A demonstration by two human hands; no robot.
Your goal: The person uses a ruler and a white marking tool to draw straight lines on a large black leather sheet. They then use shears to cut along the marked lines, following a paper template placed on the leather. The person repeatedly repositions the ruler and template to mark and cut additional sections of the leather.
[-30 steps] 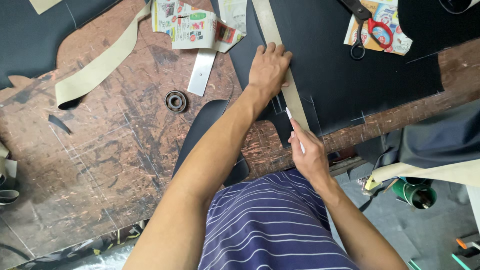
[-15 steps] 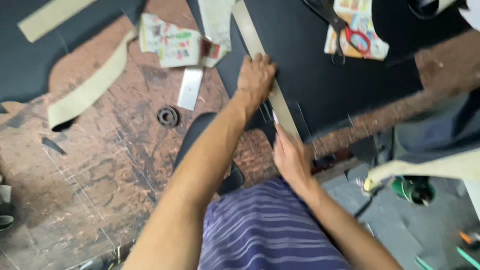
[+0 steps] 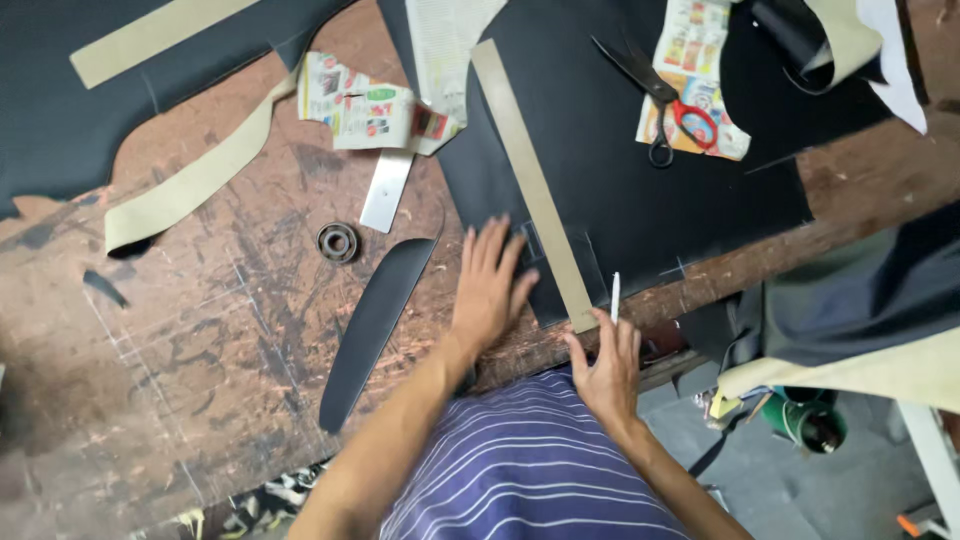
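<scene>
- Marking called for the right hand (image 3: 608,368), pinching a thin white marking pencil (image 3: 615,297), to keep its tip tight against the long tan straightedge strip (image 3: 533,182).
- Left hand (image 3: 490,285) lay spread flat, pressing the black leather sheet (image 3: 640,190) just beside the strip.
- Red-handled scissors (image 3: 662,100) lay farther off.

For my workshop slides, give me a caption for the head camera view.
Left hand presses black sheet beside a long strip; right hand holds a white marker.

Black sheet (image 3: 640,190), tan strip (image 3: 533,185), red-handled scissors (image 3: 660,100), brown scratched table (image 3: 200,330), purple white-striped shirt (image 3: 530,470).
</scene>
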